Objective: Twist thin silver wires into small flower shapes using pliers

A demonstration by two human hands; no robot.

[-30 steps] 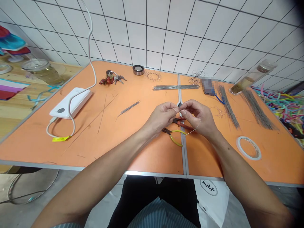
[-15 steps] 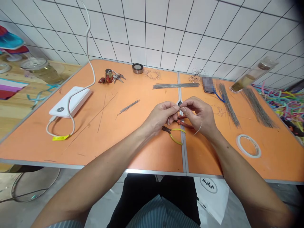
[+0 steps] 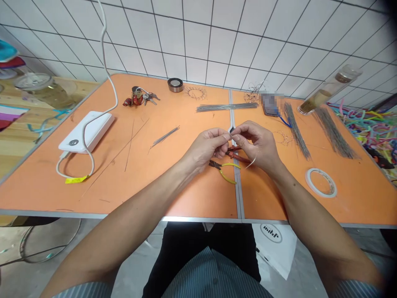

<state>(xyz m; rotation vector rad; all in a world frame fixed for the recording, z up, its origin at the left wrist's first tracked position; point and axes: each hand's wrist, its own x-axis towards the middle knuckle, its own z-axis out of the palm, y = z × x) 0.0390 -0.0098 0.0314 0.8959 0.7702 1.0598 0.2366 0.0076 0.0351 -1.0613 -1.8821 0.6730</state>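
Observation:
My left hand (image 3: 208,148) and my right hand (image 3: 259,145) meet over the seam of the orange table (image 3: 192,198), fingertips pinched close together. A thin wire (image 3: 252,162) curves out below my right hand, and its other end runs between the fingertips of both hands. Beneath the hands lie red-handled pliers (image 3: 238,157), partly covered, and yellow-handled cutters (image 3: 229,164). A short bundle of wires (image 3: 166,137) rests left of my left hand. Behind the hands a longer wire bundle (image 3: 226,107) crosses the seam.
A white power bank (image 3: 87,131) with a cable, keys (image 3: 141,97) and dark tape (image 3: 175,85) are at the left and back. On the right are two wire bundles (image 3: 297,130), a white tape ring (image 3: 321,182), a phone (image 3: 269,105) and a glass bottle (image 3: 328,91).
The view has shifted slightly. Both hands remain pinched together, and the loose wire end below my right hand has changed its angle a little.

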